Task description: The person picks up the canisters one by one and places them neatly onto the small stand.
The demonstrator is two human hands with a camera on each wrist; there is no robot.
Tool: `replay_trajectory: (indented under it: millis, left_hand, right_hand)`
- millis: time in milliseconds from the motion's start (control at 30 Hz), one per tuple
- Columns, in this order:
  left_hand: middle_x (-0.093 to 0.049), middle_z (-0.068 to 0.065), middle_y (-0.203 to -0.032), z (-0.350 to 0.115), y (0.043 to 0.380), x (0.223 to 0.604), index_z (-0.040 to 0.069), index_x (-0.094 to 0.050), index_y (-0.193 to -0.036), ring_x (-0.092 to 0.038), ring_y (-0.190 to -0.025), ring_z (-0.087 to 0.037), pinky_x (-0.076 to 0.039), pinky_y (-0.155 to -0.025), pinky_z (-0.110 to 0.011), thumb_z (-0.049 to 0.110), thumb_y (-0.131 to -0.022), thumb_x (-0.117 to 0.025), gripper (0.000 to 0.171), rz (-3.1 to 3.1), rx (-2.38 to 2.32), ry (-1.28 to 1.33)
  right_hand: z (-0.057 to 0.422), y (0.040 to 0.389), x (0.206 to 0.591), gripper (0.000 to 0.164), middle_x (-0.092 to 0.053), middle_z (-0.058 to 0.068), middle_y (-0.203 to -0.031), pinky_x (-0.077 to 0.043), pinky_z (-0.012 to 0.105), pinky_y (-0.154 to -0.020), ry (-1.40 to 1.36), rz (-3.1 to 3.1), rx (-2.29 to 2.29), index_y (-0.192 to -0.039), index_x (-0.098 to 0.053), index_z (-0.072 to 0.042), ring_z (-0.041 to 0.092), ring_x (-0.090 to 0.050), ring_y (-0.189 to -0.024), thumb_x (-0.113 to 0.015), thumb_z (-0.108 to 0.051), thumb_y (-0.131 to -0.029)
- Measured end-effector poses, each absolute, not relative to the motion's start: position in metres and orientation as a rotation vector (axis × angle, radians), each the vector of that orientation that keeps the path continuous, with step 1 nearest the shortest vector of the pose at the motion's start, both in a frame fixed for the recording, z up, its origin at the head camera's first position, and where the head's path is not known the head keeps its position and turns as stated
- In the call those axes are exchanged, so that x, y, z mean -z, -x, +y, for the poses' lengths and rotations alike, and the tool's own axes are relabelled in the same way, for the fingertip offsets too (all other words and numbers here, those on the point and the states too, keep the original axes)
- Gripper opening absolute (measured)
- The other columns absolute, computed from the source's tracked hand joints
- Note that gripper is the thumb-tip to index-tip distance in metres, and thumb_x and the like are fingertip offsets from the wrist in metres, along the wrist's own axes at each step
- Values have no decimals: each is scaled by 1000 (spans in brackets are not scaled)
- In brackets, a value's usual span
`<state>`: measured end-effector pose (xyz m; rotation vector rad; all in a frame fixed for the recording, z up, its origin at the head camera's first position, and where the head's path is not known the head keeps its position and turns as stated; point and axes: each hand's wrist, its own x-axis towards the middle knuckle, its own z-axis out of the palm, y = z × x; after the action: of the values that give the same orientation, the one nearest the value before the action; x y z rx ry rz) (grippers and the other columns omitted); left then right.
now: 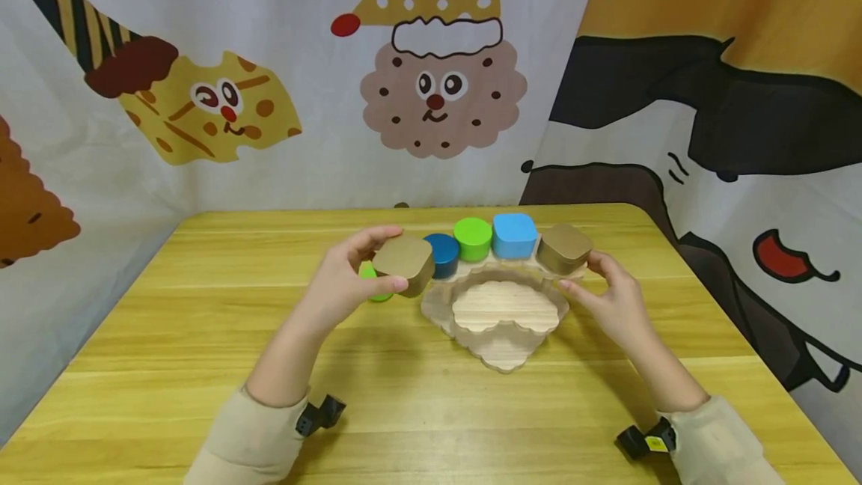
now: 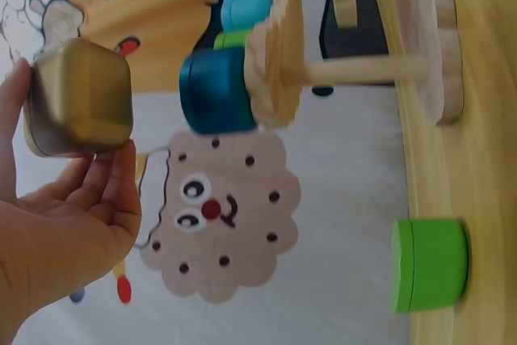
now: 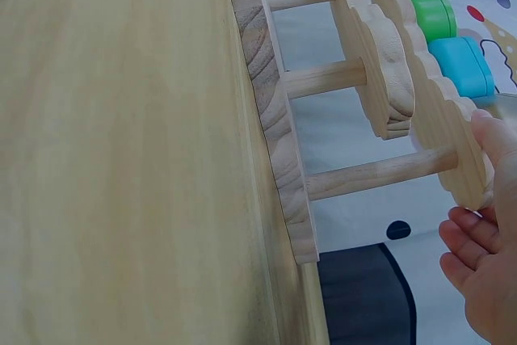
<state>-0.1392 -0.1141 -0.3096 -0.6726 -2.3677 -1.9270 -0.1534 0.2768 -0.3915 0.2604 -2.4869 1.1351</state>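
My left hand [image 1: 343, 279] holds a gold rounded-square tin [image 1: 406, 259] in the air, thumb on one side and fingers on the other, just left of a tiered wooden stand [image 1: 441, 305]. My right hand [image 1: 616, 305] grips the right end of the stand's scalloped top shelf [image 3: 460, 171], thumb and fingers on either side of the edge. On that shelf stand a dark blue round tin [image 1: 444, 257], a green round tin [image 1: 473, 238], a light blue rounded-square tin [image 1: 515, 236] and a second gold tin [image 1: 564, 248], close to my right fingers.
Another green tin [image 2: 432, 264] sits on the wooden table [image 1: 202, 335] left of the stand, partly hidden by my left hand in the head view. Round wooden posts [image 3: 380, 174] join the stand's tiers. A printed cartoon curtain [image 1: 269, 36] hangs behind the table.
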Motion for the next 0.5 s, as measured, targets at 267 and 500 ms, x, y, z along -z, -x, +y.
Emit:
replay_trajectory:
  millis: [267, 500]
  left_hand:
    - [-59, -4, -118, -91, 127, 311, 9, -57, -131, -48, -99, -26, -42, -82, -39, 9, -73, -83, 63, -2369, 1963, 654]
    - [-61, -4, -114, -70, 120, 318, 8, -57, -131, -47, -97, -26, -42, -82, -42, 10, -72, -84, 65, -2327, 2006, 688]
  right_hand:
    - [275, 153, 390, 54, -55, 26, -123, -36, 61, -93, -254, -2498, -1121, -123, -54, 7, 45, -49, -114, -78, -20, -82]
    - [275, 153, 389, 55, -55, 25, -124, -36, 61, -94, -254, -2497, -1137, -124, -54, 7, 44, -48, -115, -77, -20, -83]
